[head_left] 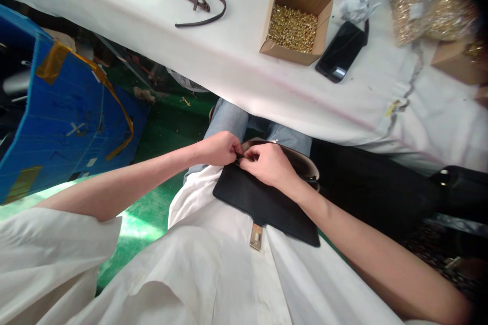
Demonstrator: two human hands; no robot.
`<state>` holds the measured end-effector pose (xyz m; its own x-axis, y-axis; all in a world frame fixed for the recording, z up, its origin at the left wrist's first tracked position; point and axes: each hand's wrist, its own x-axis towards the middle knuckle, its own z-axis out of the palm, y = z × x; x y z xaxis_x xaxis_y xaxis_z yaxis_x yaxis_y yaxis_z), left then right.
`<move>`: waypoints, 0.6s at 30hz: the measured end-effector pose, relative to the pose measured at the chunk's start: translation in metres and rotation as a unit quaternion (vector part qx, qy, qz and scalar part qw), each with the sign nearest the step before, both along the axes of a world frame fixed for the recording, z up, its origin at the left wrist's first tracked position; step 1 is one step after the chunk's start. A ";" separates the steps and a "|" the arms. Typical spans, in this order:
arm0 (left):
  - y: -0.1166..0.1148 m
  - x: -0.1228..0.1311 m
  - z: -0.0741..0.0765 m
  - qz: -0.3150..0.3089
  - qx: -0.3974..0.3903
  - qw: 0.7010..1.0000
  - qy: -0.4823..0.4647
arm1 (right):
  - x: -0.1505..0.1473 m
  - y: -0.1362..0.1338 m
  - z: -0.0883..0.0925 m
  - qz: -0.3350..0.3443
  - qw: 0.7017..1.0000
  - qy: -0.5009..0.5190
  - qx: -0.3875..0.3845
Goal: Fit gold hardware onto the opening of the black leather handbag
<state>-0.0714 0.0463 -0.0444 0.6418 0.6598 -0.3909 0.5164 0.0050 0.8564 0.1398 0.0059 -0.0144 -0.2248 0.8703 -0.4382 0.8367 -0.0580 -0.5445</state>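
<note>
Both hands work at the far edge of a black bag flap on the lap.
The left hand (pixel 219 148) and right hand (pixel 269 164) pinch fingers shut on a small dark part at the black bag flap (pixel 263 203); beyond, a box of gold fittings (pixel 295 23) and a phone (pixel 340 52) lie on the white surface (pixel 229 66).

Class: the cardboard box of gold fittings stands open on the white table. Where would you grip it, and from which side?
Probably grip the box by its two opposite side walls, coming from above. Its top is open and full of loose gold fittings, so it must stay level. The phone lies close by its right corner, so that side is tight.
</note>
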 end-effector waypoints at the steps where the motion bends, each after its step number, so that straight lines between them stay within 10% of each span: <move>1: 0.000 0.000 -0.001 0.001 0.001 1.000 -0.003 | -0.001 0.000 0.000 0.000 1.000 -0.007 -0.001; 18: -0.005 0.000 -0.006 0.028 0.032 0.999 -0.022 | 0.000 -0.010 -0.002 -0.047 0.997 0.057 0.004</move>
